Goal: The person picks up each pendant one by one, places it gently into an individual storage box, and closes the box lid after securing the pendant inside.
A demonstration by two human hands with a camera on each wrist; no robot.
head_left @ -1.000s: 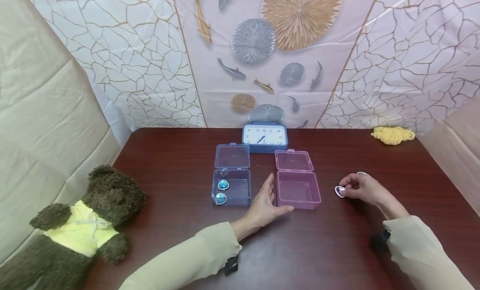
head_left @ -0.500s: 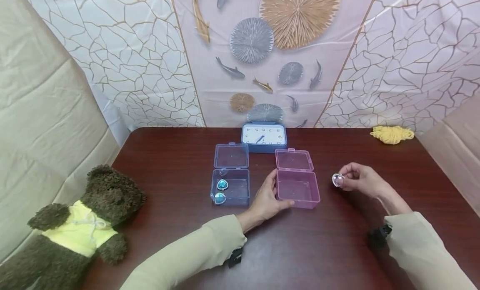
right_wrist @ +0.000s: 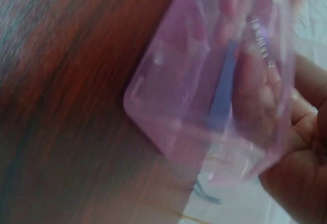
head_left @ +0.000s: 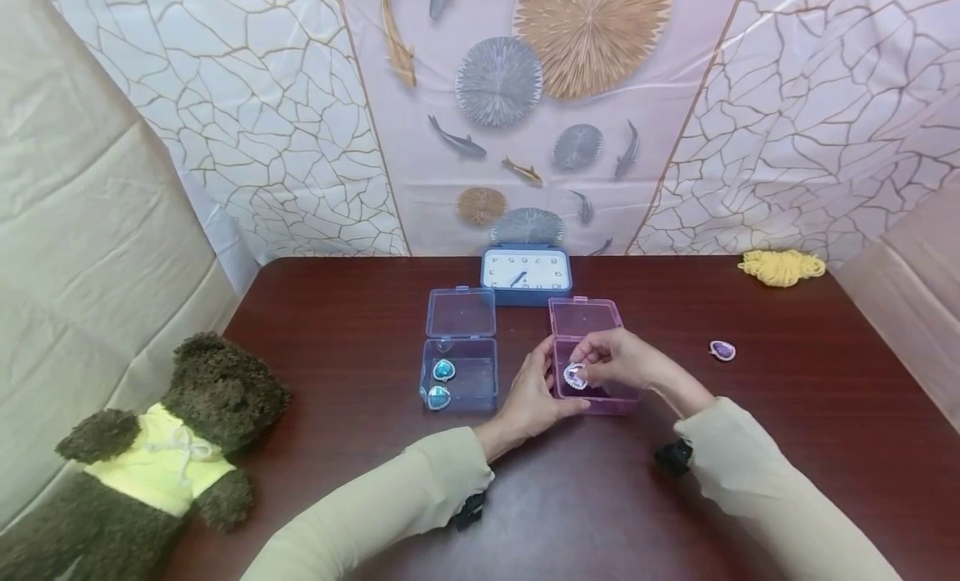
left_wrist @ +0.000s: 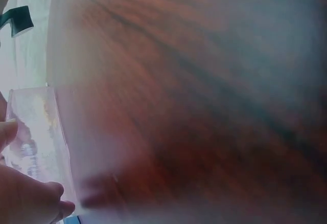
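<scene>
A lilac gem [head_left: 574, 377] with a white beaded edge is pinched between the thumb and fingers of the right hand [head_left: 622, 360], over the opening of the pink box [head_left: 613, 407]; the wrist views are blurred, so whether it touches the box floor is hard to say. The left hand [head_left: 531, 403] grips the same box, thumb at its front and fingers along its left side. The lid [head_left: 585, 317] stands open at the back. Just left of that hand is an open blue box [head_left: 477, 383] with two turquoise gems [head_left: 444, 370] at its left side. Behind the boxes lies a blue clock [head_left: 525, 272], its numerals upside down. A purple gem [head_left: 722, 351] rests on the table [head_left: 600, 502] to the right, with yellow yarn [head_left: 782, 267] farther back. A brown teddy bear [head_left: 221, 389] in a yellow top lies at the left.
</scene>
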